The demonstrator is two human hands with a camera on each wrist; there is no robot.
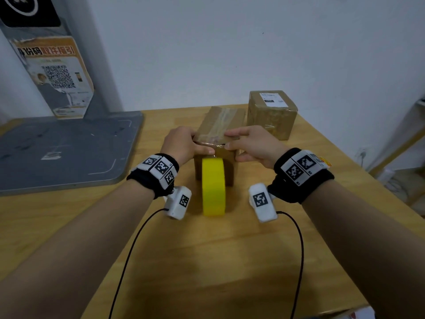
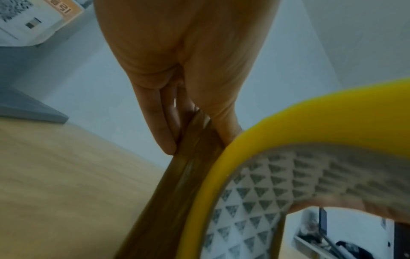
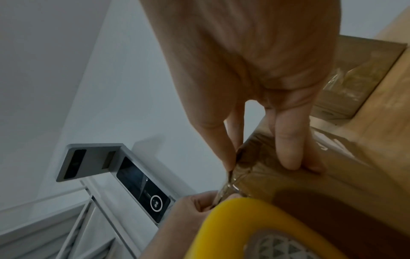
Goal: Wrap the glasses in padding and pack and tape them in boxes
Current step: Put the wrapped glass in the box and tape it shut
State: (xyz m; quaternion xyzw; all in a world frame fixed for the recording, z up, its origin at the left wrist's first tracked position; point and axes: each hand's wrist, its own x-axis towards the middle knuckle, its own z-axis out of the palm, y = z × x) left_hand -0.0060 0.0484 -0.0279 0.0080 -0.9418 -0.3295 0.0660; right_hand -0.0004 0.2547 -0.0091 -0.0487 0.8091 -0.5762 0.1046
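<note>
A brown cardboard box [image 1: 220,122] with clear tape along its top sits mid-table. A yellow tape roll [image 1: 213,187] stands on edge against its near face, and a clear tape strip [image 3: 228,187] runs from it to the box's near top edge. My left hand [image 1: 200,146] pinches the tape at the near-left top corner, thumb along the edge. My right hand [image 1: 230,140] pinches the tape just to its right, other fingers [image 3: 290,157] resting on the box [image 3: 355,175]. In the left wrist view, the left hand [image 2: 197,140] pinches at the box edge [image 2: 177,184] beside the roll [image 2: 310,113].
A second taped box [image 1: 272,111] with a white label stands at the back right. A grey platform [image 1: 64,146] with an upright post and poster covers the table's left. The wooden table [image 1: 230,261] ends at the right, with a shelf [image 1: 409,134] beyond.
</note>
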